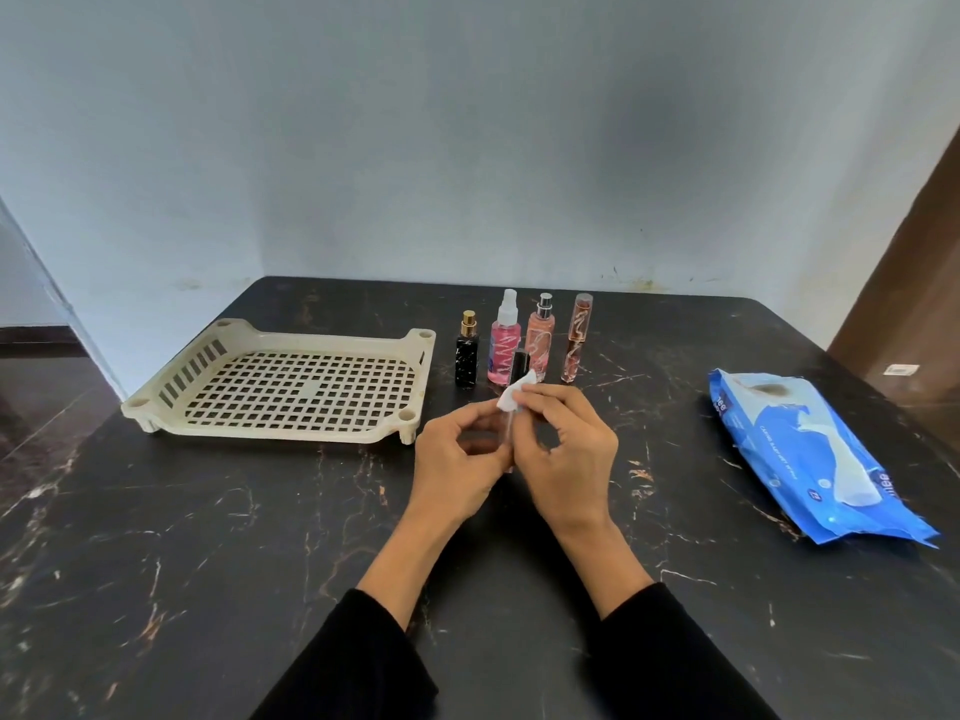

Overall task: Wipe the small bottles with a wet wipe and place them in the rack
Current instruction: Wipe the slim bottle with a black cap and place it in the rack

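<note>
My left hand (457,459) holds a slim clear bottle with a black cap (519,363) upright above the table. My right hand (566,449) pinches a small white wet wipe (516,396) against the bottle's upper part. Much of the bottle is hidden behind my fingers. Behind my hands stand several small bottles in a row: a black one with a gold cap (466,356), a pink spray bottle (504,345), a peach one with a silver cap (540,335) and a slim amber tube (576,340). The cream plastic rack (171,392) lies to the left with nothing in it.
A blue pack of wet wipes (810,454) lies on the right of the black marble table (208,563). A pale blue wall rises behind the table. A brown door stands at the far right.
</note>
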